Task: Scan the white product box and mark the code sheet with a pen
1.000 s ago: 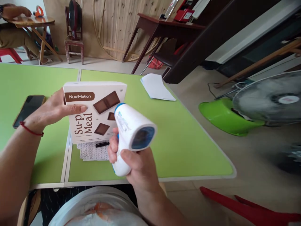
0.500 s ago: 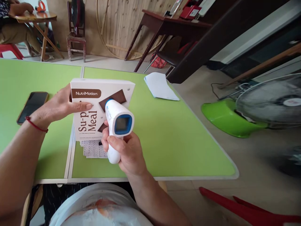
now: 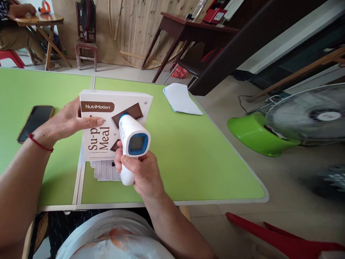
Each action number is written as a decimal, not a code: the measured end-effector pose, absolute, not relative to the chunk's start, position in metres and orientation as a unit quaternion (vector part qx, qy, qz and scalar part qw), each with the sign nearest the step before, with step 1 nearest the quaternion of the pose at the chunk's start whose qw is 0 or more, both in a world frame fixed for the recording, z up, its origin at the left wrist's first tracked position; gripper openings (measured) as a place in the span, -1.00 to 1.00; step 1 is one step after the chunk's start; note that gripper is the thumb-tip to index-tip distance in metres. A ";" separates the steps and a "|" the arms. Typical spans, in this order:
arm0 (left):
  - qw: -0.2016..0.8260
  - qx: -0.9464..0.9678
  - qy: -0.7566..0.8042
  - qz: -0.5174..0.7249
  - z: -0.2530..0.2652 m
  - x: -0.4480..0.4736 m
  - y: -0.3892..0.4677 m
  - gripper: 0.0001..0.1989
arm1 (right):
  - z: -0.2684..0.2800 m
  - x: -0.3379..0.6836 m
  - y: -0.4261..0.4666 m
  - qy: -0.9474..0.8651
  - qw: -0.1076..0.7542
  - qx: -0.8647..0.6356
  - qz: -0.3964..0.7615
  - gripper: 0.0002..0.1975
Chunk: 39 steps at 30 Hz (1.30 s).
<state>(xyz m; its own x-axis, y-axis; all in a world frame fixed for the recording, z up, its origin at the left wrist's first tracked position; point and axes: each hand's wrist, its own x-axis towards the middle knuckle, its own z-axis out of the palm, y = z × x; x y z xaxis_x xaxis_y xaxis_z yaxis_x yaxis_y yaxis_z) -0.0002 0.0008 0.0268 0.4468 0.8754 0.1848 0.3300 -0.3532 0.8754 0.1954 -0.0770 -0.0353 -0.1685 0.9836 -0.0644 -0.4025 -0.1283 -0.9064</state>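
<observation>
A white NutriMotion box (image 3: 97, 140) stands tilted above the green table, its printed front facing me. My left hand (image 3: 72, 117) grips it by the left side, thumb across the front. My right hand (image 3: 142, 172) is wrapped round the handle of a white and blue infrared thermometer (image 3: 132, 135). The thermometer's nose points at the front of the box and covers part of its chocolate picture; I cannot tell whether the two touch. Its small screen looks dark grey. Handwritten sheets (image 3: 106, 171) lie below the box, partly hidden by it.
A phone (image 3: 36, 122) lies on the green table (image 3: 194, 158) at the left. White papers (image 3: 182, 99) rest near the far right edge. Beyond that edge are a green stool (image 3: 250, 136) and a fan (image 3: 309, 115). A person sits at a round table (image 3: 40, 19) at the far left.
The whole view has shifted slightly, so everything appears a little further left. Both hands keep their hold on the box and the thermometer, with hardly any change between them.
</observation>
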 end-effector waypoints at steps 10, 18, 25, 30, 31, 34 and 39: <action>0.404 0.753 0.396 0.337 0.027 0.001 0.001 -0.39 | -0.037 0.195 -0.079 -0.396 0.532 -0.359 0.657 -0.83; 0.409 0.751 0.393 0.338 0.028 0.001 0.000 -0.36 | -0.035 0.195 -0.078 -0.396 0.531 -0.367 0.654 -0.79; 0.401 0.748 0.400 0.346 0.026 0.000 0.001 -0.34 | -0.037 0.195 -0.081 -0.405 0.530 -0.357 0.654 -0.80; 0.427 0.747 0.369 0.351 0.026 0.000 0.001 -0.38 | -0.018 0.231 -0.077 -0.524 0.492 -0.363 0.593 -0.79; 0.431 0.749 0.360 0.351 0.027 0.000 0.000 -0.40 | -0.012 0.245 -0.073 -0.558 0.483 -0.372 0.563 -0.79; 0.438 0.747 0.354 0.352 0.029 0.002 0.000 -0.43 | -0.002 0.294 -0.050 -0.642 0.436 -0.427 0.463 -0.76; 0.464 0.740 0.346 0.342 0.027 0.001 0.003 -0.39 | -0.034 0.341 -0.004 -0.660 0.347 -0.535 0.398 -0.39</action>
